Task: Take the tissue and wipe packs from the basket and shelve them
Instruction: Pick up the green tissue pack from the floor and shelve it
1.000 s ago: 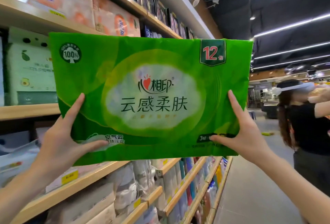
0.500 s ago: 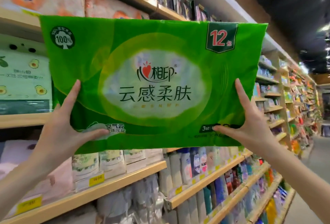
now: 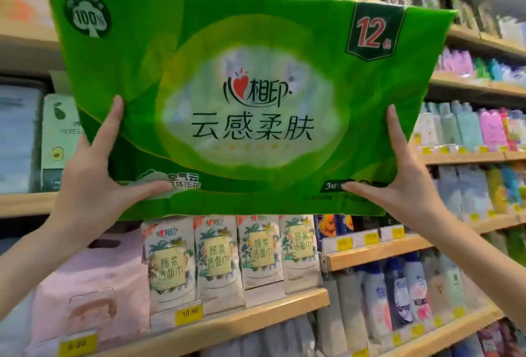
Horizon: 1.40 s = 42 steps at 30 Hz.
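Green plastic twelve-pack of tissues (image 3: 256,94), wide and flat with a pale oval panel and dark Chinese lettering, is held in the air straight above the row of four cream face-towel packs (image 3: 236,257). Its lower edge is just over their tops and its left end is tilted a little higher than its right. The left hand (image 3: 94,183) holds the pack's lower left corner, above and to the left of the row, with the thumb across the front and the forefinger straight up the side edge. The right hand (image 3: 404,183) holds the lower right corner the same way, above and to the right of the row. The rest of the fingers are hidden behind the pack.

The row stands on a light wooden shelf board (image 3: 256,318) with a yellow price tag (image 3: 189,313) below it. A soft pink wrapped pack (image 3: 91,294) sits just left of the row, and blue and white plastic bottles (image 3: 398,297) stand to its right.
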{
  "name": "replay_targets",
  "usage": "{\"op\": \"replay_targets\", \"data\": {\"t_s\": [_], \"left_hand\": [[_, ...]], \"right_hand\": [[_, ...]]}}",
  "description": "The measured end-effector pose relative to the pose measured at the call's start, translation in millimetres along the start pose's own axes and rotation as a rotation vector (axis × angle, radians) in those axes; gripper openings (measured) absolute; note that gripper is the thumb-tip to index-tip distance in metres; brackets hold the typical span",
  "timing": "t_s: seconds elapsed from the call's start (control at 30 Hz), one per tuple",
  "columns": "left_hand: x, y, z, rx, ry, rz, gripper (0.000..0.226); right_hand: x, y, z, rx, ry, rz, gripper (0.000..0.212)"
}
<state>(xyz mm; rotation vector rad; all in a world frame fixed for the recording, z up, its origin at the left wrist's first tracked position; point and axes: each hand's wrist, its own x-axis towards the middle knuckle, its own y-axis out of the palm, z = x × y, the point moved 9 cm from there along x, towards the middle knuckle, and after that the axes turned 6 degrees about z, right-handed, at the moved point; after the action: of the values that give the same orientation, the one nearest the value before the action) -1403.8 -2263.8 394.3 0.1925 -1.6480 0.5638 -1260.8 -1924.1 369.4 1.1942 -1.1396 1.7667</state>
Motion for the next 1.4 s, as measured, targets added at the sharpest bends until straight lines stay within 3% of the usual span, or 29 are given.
{"op": "replay_targets", "data": {"t_s": [0.7,1.13,1.4], "left_hand": [[89.6,31.0,72.0,0.28,0.052,-0.215,0.116],[92.9,78.5,126.2,0.28,-0.102,-0.056,0.118],[85.1,80.8,139.3,0.278,-0.109,-0.031,0.117]], "right_hand": [[152.4,109.0,-57.4,0.079,-0.17,-0.11,0.113],[172.0,178.7,-104.9,0.102,-0.142,0.032,0.119],[162.7,191.9,-110.2,0.107,-0.162,0.091,0.114]]}}
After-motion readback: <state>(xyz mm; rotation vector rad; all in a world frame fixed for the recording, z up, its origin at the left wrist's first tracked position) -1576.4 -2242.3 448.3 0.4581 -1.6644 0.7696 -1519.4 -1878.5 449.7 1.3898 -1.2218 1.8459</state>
